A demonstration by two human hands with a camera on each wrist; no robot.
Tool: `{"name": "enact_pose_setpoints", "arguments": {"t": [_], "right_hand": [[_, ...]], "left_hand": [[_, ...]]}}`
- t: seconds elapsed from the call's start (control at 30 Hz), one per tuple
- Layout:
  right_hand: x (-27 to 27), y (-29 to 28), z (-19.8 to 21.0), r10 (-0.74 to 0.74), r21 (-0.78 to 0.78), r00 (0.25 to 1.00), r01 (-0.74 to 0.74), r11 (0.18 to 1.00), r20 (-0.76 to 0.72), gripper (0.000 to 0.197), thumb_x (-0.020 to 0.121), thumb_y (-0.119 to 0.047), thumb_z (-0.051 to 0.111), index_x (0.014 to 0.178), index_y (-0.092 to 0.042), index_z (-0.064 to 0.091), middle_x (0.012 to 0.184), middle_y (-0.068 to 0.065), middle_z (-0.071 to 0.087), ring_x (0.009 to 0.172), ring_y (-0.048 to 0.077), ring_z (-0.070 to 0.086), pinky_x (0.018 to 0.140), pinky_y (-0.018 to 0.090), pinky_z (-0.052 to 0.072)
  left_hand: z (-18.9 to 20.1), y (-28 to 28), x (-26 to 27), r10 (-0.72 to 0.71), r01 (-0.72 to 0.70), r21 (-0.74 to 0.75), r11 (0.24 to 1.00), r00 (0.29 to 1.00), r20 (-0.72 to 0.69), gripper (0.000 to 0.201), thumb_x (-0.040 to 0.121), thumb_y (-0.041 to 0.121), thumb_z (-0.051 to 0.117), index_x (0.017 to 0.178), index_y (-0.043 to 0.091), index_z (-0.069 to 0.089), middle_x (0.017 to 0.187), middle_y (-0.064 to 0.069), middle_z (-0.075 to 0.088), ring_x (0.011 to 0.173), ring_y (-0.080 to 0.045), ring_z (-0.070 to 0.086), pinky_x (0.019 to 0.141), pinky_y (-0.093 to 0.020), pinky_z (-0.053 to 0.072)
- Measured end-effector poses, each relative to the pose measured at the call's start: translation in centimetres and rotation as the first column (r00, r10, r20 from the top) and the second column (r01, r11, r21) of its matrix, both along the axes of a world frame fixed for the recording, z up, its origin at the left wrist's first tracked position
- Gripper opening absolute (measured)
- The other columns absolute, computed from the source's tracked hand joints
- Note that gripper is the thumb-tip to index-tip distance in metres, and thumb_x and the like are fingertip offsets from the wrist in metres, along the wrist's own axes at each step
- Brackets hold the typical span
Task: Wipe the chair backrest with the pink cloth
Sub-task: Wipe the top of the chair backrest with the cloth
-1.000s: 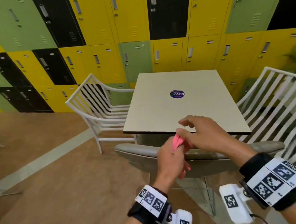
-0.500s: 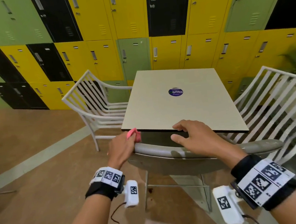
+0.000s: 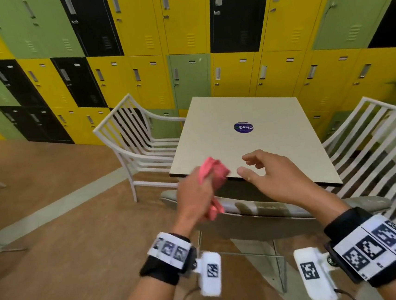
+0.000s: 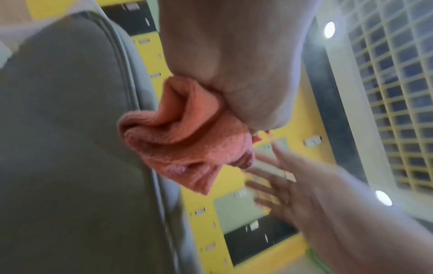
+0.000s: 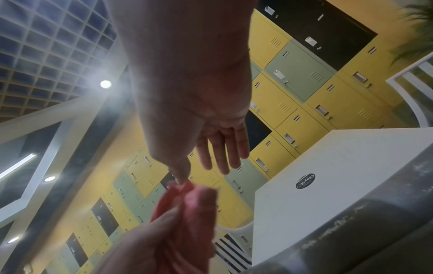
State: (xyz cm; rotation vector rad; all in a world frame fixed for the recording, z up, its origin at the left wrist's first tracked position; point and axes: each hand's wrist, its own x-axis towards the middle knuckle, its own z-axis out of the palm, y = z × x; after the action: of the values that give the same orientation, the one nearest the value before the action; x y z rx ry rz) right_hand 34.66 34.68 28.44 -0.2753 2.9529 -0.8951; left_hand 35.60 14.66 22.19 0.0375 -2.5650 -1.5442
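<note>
The left hand (image 3: pixel 196 198) grips the pink cloth (image 3: pixel 212 172) in a closed fist, raised above the grey chair backrest (image 3: pixel 282 210). One bunch of cloth sticks out above the fist and a second end hangs out below it, over the backrest's top edge near its left end. Whether the cloth touches the backrest cannot be told; in the left wrist view the cloth (image 4: pixel 185 133) hangs just beside the backrest's dark padded surface (image 4: pixel 65 129). The picture there is smeared with motion.

The right hand (image 3: pixel 274 176) is empty, its fingers (image 3: pixel 253 157) spread and loosely extended, held above the backrest to the right of the cloth. In the right wrist view the right thumb tip is at the top of the cloth (image 5: pixel 185 204); contact is unclear, and the other fingers (image 5: pixel 225 152) are straight and apart from it.

Beyond the backrest stands a square beige table (image 3: pixel 214 129) with a round blue sticker (image 3: pixel 243 127) near its middle. The backrest's top edge sits close to the table's near edge. A white slatted chair (image 3: pixel 138 141) stands at the table's left side, and another white slatted chair (image 3: pixel 375 142) at its right. Behind the table rises a wall of yellow, green and black lockers (image 3: pixel 181 42). The floor (image 3: pixel 55 236) left of the backrest is brown wood with a pale stripe.
</note>
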Motion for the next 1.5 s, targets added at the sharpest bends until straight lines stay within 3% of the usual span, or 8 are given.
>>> {"name": "enact_pose_setpoints", "arguments": {"t": [0.23, 0.4, 0.57, 0.7, 0.87, 1.0, 1.3, 1.5], "right_hand": [[1.1, 1.3, -1.2, -0.015, 0.035, 0.999, 0.014, 0.999, 0.043, 0.053, 0.095, -0.060, 0.054, 0.140, -0.032, 0.052, 0.136, -0.011, 0.059, 0.123, 0.010, 0.054, 0.099, 0.032, 0.046], [0.7, 1.4, -1.7, -0.018, 0.042, 0.999, 0.016, 0.999, 0.041, 0.053, 0.095, -0.059, 0.055, 0.140, -0.032, 0.051, 0.136, -0.010, 0.059, 0.124, 0.010, 0.053, 0.099, 0.031, 0.045], [-0.3, -0.4, -1.4, 0.035, 0.027, 0.999, -0.036, 0.999, 0.025, 0.054, 0.093, -0.062, 0.056, 0.137, -0.032, 0.054, 0.133, -0.012, 0.061, 0.120, 0.010, 0.055, 0.099, 0.034, 0.046], [-1.0, -1.5, -1.3, 0.079, 0.042, 0.997, -0.080, 0.996, 0.025, 0.053, 0.094, -0.063, 0.052, 0.137, -0.033, 0.053, 0.133, -0.012, 0.061, 0.120, 0.010, 0.055, 0.099, 0.034, 0.046], [-1.5, -2.5, -2.1, 0.122, 0.066, 0.990, -0.127, 0.990, 0.075, 0.051, 0.096, -0.059, 0.053, 0.139, -0.031, 0.052, 0.134, -0.009, 0.061, 0.123, 0.012, 0.054, 0.098, 0.032, 0.044], [-1.7, -3.1, -2.9, 0.147, 0.080, 0.984, -0.155, 0.985, 0.106, 0.052, 0.095, -0.056, 0.055, 0.140, -0.029, 0.052, 0.135, -0.008, 0.060, 0.123, 0.013, 0.053, 0.098, 0.031, 0.044], [-0.7, -1.3, -2.9, 0.044, 0.002, 0.995, -0.045, 0.999, 0.092, 0.054, 0.094, -0.055, 0.059, 0.140, -0.028, 0.054, 0.135, -0.010, 0.061, 0.124, 0.010, 0.053, 0.101, 0.030, 0.043], [0.9, 0.4, -2.1, -0.005, -0.062, 0.999, 0.008, 0.998, 0.044, 0.057, 0.094, -0.063, 0.054, 0.140, -0.030, 0.054, 0.135, -0.014, 0.059, 0.123, 0.007, 0.052, 0.100, 0.029, 0.043]], "left_hand": [[-4.1, -9.2, -3.2, 0.207, -0.158, -0.316, 0.936, 0.970, 0.128, 0.044, 0.103, 0.060, 0.045, 0.096, 0.030, 0.076, 0.074, -0.007, 0.075, 0.056, -0.034, 0.073, 0.053, -0.040, 0.062], [-5.4, -2.6, -0.7, 0.035, -0.095, -0.529, 0.843, 0.992, -0.121, 0.027, 0.109, 0.042, 0.042, 0.105, 0.039, 0.069, 0.084, 0.015, 0.070, 0.078, -0.004, 0.064, 0.071, -0.028, 0.047], [-4.6, 2.3, 2.9, -0.098, 0.082, -0.167, 0.983, 0.991, -0.089, 0.026, 0.108, 0.042, 0.050, 0.092, 0.028, 0.066, 0.067, 0.008, 0.063, 0.057, -0.008, 0.060, 0.057, -0.033, 0.051], [-2.9, -2.4, 1.3, 0.240, -0.224, 0.143, 0.964, 0.966, -0.101, 0.018, 0.109, 0.029, 0.056, 0.095, 0.035, 0.066, 0.069, 0.001, 0.067, 0.050, -0.005, 0.066, 0.047, -0.020, 0.053], [-5.9, -12.4, -3.4, 0.443, -0.451, 0.048, 0.891, 0.889, 0.114, 0.040, 0.096, 0.072, 0.045, 0.098, 0.044, 0.074, 0.085, -0.005, 0.078, 0.075, -0.035, 0.076, 0.073, -0.053, 0.065], [-6.4, -10.5, -3.5, 0.298, -0.321, 0.088, 0.943, 0.932, 0.207, 0.038, 0.103, 0.055, 0.056, 0.084, 0.036, 0.082, 0.078, -0.013, 0.079, 0.054, -0.041, 0.071, 0.054, -0.048, 0.058], [-7.3, 2.4, 1.6, 0.112, -0.183, -0.365, 0.913, 0.972, -0.207, 0.030, 0.097, 0.039, 0.052, 0.100, 0.026, 0.079, 0.105, 0.005, 0.080, 0.116, -0.018, 0.068, 0.119, -0.049, 0.040], [-3.6, 3.9, 2.5, 0.011, -0.050, -0.203, 0.978, 0.982, -0.187, 0.026, 0.104, 0.037, 0.051, 0.095, 0.028, 0.074, 0.064, 0.012, 0.061, 0.055, -0.010, 0.056, 0.052, -0.029, 0.050]]}}
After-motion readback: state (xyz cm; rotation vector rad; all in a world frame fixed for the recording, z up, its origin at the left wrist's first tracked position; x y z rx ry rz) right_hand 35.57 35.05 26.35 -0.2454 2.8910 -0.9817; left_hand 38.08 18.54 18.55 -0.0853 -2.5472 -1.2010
